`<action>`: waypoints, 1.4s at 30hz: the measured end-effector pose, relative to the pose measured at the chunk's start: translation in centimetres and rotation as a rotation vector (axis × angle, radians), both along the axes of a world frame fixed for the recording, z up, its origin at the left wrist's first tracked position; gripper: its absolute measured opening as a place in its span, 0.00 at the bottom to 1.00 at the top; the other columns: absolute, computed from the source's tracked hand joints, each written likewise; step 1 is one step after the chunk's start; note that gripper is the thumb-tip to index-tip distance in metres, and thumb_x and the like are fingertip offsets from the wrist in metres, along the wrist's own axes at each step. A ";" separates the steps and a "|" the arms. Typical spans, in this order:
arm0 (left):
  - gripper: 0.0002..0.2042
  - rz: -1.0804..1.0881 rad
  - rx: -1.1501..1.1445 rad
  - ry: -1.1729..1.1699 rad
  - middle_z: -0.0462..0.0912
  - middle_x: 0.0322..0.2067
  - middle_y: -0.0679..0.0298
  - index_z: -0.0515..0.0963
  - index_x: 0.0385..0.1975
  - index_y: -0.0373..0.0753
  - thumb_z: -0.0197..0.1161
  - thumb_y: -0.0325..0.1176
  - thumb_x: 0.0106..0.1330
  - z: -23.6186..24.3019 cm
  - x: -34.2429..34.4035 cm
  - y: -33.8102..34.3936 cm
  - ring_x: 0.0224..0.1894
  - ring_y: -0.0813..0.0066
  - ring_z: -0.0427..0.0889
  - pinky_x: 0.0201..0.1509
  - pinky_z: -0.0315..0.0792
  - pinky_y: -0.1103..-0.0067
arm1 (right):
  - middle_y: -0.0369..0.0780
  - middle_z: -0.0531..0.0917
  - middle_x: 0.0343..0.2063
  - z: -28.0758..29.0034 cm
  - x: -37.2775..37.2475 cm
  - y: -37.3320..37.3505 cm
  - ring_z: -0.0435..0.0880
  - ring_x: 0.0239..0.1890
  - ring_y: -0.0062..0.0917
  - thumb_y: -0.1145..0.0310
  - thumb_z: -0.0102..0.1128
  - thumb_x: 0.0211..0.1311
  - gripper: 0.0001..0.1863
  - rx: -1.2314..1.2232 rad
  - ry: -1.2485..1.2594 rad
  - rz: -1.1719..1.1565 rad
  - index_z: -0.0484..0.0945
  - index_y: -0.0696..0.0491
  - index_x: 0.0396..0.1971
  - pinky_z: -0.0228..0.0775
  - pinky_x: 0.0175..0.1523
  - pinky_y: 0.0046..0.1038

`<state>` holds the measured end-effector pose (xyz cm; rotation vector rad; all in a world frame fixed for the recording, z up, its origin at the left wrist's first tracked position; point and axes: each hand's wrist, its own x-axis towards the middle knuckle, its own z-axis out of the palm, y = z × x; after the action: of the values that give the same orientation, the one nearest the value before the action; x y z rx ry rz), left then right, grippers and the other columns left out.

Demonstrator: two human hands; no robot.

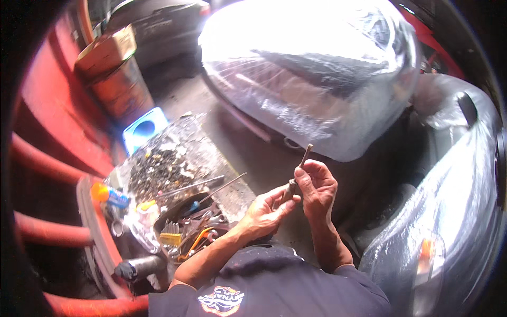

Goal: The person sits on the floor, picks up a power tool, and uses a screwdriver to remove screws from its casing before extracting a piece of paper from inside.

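Note:
In front of my chest, both hands come together. My left hand (268, 211) is closed round a short, dark metal piece (289, 191) that sticks out above its fingers. My right hand (318, 186) pinches a slim brownish metal rod (307, 154), whose free end points up and away from me. The fingers hide whether the rod and the dark piece are joined. Below and left of my left hand is a round container (165, 232) of tools, including wrenches, a yellow-orange handled tool (198, 239) and a screwdriver with a long shaft (223, 185).
A dirty bench top (198, 148) to the left bears a heap of small dark debris (163, 169), a blue bottle with orange cap (111, 195) and a metal cylinder (140, 268). Red metal bars (53, 230) stand farther left. Plastic-covered car parts (317, 100) lie ahead and to the right.

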<state>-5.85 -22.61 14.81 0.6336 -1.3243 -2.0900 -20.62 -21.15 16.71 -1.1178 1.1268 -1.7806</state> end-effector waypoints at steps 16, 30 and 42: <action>0.16 0.106 -0.447 0.080 0.76 0.28 0.71 0.70 0.59 0.40 0.54 0.23 0.72 -1.3 -2.6 0.5 0.23 0.89 0.68 0.26 0.65 0.85 | 0.48 0.84 0.40 2.7 -1.0 3.7 0.85 0.42 0.28 0.79 0.62 0.64 0.18 -0.375 0.568 -0.161 0.79 0.58 0.54 0.80 0.44 0.29; 0.25 0.489 0.129 -0.078 0.83 0.35 0.61 0.64 0.63 0.37 0.61 0.41 0.72 -1.7 9.5 4.1 0.19 0.83 0.73 0.24 0.70 0.82 | 0.42 0.86 0.32 0.5 3.4 1.3 0.85 0.34 0.26 0.83 0.66 0.53 0.11 -0.061 0.670 0.115 0.86 0.59 0.37 0.76 0.41 0.26; 0.19 0.894 0.727 0.409 0.81 0.46 0.53 0.74 0.54 0.29 0.48 0.39 0.76 -8.5 18.2 19.2 0.49 0.61 0.82 0.59 0.74 0.66 | 0.44 0.85 0.31 -9.3 15.5 -3.6 0.85 0.33 0.37 0.74 0.66 0.57 0.07 -0.177 1.136 0.610 0.83 0.54 0.36 0.76 0.40 0.33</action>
<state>12.35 -3.42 6.32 0.8205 0.0379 -1.7173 -5.16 -24.72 7.40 -2.3976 1.0050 -0.6994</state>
